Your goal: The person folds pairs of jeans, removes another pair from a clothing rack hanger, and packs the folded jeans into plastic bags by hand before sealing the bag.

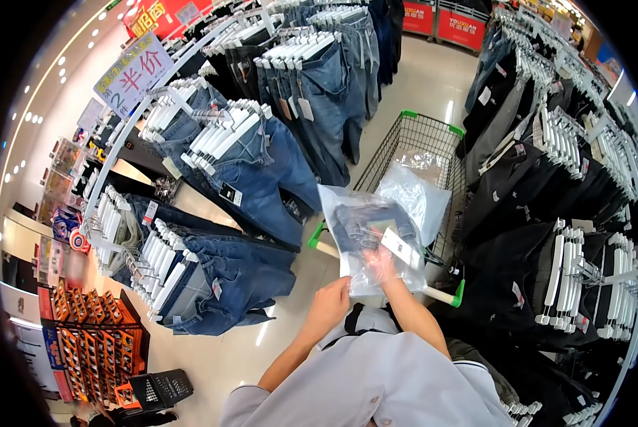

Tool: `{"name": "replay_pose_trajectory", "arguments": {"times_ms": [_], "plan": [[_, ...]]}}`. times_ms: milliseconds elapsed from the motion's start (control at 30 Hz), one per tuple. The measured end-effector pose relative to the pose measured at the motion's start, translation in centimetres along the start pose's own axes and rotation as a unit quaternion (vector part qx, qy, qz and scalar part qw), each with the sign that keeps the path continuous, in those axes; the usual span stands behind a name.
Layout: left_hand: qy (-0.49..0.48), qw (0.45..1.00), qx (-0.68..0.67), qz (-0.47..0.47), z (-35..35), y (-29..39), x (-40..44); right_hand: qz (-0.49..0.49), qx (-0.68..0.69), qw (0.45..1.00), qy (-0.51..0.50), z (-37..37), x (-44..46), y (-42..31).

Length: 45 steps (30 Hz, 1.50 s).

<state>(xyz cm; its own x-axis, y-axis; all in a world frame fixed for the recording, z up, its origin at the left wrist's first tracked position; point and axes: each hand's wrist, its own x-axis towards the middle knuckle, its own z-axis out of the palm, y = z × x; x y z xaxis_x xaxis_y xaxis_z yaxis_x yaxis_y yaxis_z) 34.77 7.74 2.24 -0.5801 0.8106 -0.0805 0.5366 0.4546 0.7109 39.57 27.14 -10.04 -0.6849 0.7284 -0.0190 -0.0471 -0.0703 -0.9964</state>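
Note:
My left hand is closed on the lower left corner of a clear plastic bag. Folded blue jeans with a white tag show through the plastic. My right hand reaches into the bag's near side, below the jeans. Its fingers are blurred behind the plastic, so their grip is unclear. Just beyond the bag, a shopping cart with green corners holds another plastic-wrapped package. The cart's pale handle passes beneath the bag.
Racks of blue jeans on white hangers stand at the left, dark trousers at the right. A tiled aisle runs ahead between them. An orange display rack and a black basket are at lower left.

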Motion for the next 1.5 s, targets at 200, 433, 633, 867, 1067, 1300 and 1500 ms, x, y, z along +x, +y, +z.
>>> {"name": "replay_pose_trajectory", "arguments": {"times_ms": [200, 433, 633, 867, 1067, 1300, 1500], "plan": [[0.160, 0.947, -0.256, -0.113, -3.1, 4.4, 0.4, 0.080, 0.220, 0.961, 0.146, 0.7, 2.5, 12.6], [0.201, 0.938, -0.274, -0.068, -5.8, 3.9, 3.6, 0.120, -0.132, 0.974, -0.136, -3.6, -5.3, -0.5], [0.201, 0.931, -0.299, -0.052, -7.5, 5.0, 4.1, -0.054, -0.506, 0.850, -0.138, -8.5, -10.3, -19.2], [0.128, 0.926, -0.347, -0.080, -11.6, 4.5, 8.3, -0.205, -0.629, 0.731, -0.167, -11.3, -6.7, -24.4], [0.051, 0.926, -0.375, 0.018, -14.7, 3.5, 8.9, -0.283, -0.582, 0.747, -0.151, -10.5, -3.3, -30.5], [0.101, 0.950, -0.288, 0.071, -15.4, 1.8, 9.6, -0.326, -0.603, 0.689, -0.233, -12.6, -1.4, -35.2], [0.175, 0.911, -0.302, 0.220, -15.1, 3.2, 9.9, -0.213, -0.617, 0.728, -0.208, -14.5, -1.7, -38.2]]}}
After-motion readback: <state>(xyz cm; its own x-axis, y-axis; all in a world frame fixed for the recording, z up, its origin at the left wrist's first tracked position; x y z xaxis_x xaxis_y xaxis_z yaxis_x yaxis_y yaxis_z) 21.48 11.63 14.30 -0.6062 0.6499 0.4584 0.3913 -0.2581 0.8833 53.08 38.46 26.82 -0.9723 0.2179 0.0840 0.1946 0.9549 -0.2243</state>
